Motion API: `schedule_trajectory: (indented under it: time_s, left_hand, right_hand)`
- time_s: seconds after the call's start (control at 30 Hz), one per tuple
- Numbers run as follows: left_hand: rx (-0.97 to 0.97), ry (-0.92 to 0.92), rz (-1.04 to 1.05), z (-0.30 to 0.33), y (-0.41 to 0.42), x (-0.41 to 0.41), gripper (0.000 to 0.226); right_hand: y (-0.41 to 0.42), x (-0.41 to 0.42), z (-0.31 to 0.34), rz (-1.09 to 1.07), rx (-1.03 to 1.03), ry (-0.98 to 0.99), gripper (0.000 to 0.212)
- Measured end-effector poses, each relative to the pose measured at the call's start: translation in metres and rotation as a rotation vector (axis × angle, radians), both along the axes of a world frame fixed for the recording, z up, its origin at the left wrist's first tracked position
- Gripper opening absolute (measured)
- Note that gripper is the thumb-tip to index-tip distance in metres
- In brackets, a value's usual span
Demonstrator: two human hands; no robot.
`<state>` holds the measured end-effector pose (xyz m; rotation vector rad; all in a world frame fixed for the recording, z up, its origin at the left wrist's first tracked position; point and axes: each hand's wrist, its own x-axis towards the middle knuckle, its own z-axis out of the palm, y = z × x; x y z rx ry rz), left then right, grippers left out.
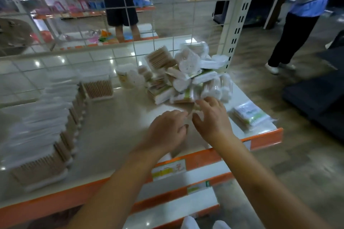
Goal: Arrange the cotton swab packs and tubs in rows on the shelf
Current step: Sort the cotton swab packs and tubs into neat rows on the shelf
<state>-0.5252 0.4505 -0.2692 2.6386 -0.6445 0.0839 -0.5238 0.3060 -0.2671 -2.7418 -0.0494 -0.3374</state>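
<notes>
1. Reading any label is beyond me; motion blur smears the print.
2. My left hand (167, 128) and right hand (212, 117) hover, fingers loosely spread, gripping nothing.
3. Just beyond lies the jumbled pile (186, 72); a stacked row (41, 126) stands left; one flat pack (249, 115) lies right on the shelf (115, 117).

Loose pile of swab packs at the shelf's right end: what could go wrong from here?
Both the left hand and right hand reach the pile at its base; pulling there may topple it. The flat pack near the shelf edge could get knocked off.
</notes>
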Motion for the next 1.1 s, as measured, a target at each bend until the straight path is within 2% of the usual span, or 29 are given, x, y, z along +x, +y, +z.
schedule_trajectory:
  time_s: [0.17,0.33,0.47,0.63,0.7,0.8,0.93,1.1]
  left_hand:
    - [-0.105,-0.009,-0.039,-0.007,-0.041,-0.003,0.042]
    - [-0.148,-0.069,-0.059,-0.012,-0.062,0.000,0.050]
    - [-0.184,-0.044,-0.040,-0.023,-0.069,0.002,0.042]
    - [-0.188,-0.027,-0.054,-0.024,-0.070,0.002,0.042]
    - [-0.203,-0.019,-0.056,-0.024,-0.070,0.001,0.044]
    - [-0.219,-0.001,-0.045,-0.025,-0.070,0.001,0.044]
    - [-0.280,0.019,-0.034,-0.025,-0.069,0.000,0.043]
    - [-0.358,0.033,0.011,-0.028,-0.065,0.000,0.035]
  right_hand:
    - [-0.039,-0.004,-0.012,-0.026,0.235,-0.208,0.028]
    - [-0.077,0.000,-0.013,-0.161,0.289,-0.322,0.021]
    - [-0.097,0.005,-0.024,-0.361,0.106,-0.043,0.053]
    - [-0.095,0.007,-0.029,-0.404,-0.011,0.180,0.065]
    - [-0.095,0.008,-0.027,-0.414,-0.035,0.212,0.069]
    - [-0.095,0.008,-0.027,-0.418,-0.041,0.159,0.073]
    - [-0.096,0.006,-0.026,-0.377,0.076,0.071,0.078]
    - [-0.097,-0.002,-0.024,-0.289,0.434,-0.166,0.078]
